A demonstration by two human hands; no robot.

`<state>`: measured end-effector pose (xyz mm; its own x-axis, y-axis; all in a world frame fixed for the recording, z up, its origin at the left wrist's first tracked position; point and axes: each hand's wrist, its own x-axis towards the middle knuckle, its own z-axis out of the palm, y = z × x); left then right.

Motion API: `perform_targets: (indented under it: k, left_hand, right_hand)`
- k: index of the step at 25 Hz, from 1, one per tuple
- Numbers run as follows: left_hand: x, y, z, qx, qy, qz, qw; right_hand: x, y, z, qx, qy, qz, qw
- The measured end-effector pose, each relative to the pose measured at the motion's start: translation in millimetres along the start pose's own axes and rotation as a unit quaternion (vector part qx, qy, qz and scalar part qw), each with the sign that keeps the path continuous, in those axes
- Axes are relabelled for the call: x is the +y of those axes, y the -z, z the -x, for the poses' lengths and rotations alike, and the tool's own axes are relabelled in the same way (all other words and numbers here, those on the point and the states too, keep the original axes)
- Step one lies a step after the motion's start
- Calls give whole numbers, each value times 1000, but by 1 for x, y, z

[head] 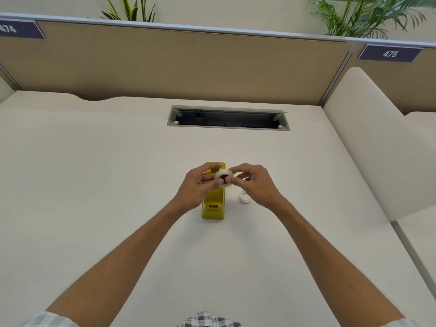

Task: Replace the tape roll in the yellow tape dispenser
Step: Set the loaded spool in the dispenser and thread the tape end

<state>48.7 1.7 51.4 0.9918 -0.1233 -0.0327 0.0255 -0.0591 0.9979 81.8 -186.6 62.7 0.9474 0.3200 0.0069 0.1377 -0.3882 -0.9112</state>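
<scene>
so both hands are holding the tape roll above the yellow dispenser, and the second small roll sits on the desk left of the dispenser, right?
Not quite. In the head view the second small roll lies on the desk right of the yellow dispenser, not left. The rest holds: left hand and right hand hold the tape roll above it.

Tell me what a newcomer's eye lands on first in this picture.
Both hands, left hand and right hand, meet at mid-desk, pinching a white tape roll between them above the yellow tape dispenser. A second, smaller white roll lies on the desk just right of the dispenser. Farther back, an open cable slot cuts the desk.
</scene>
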Motion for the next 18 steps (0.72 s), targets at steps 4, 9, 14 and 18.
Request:
perform_targets:
  k: [4, 9, 14, 18]
  left_hand:
    - [2, 2, 1, 9, 1, -4, 1000]
    - [-4, -7, 4, 85, -90, -118, 985]
    - [-14, -2, -3, 128, -129, -323, 929]
    - [-19, -1, -5, 143, -144, -370, 906]
  right_hand:
    - [-1, -7, 1, 50, 6, -4, 999]
    - [-3, -29, 4, 136, 18, 21, 990]
    - [-6, -47, 3, 173, -2, 30, 984]
    - [-7, -56, -2, 203, -38, 79, 975]
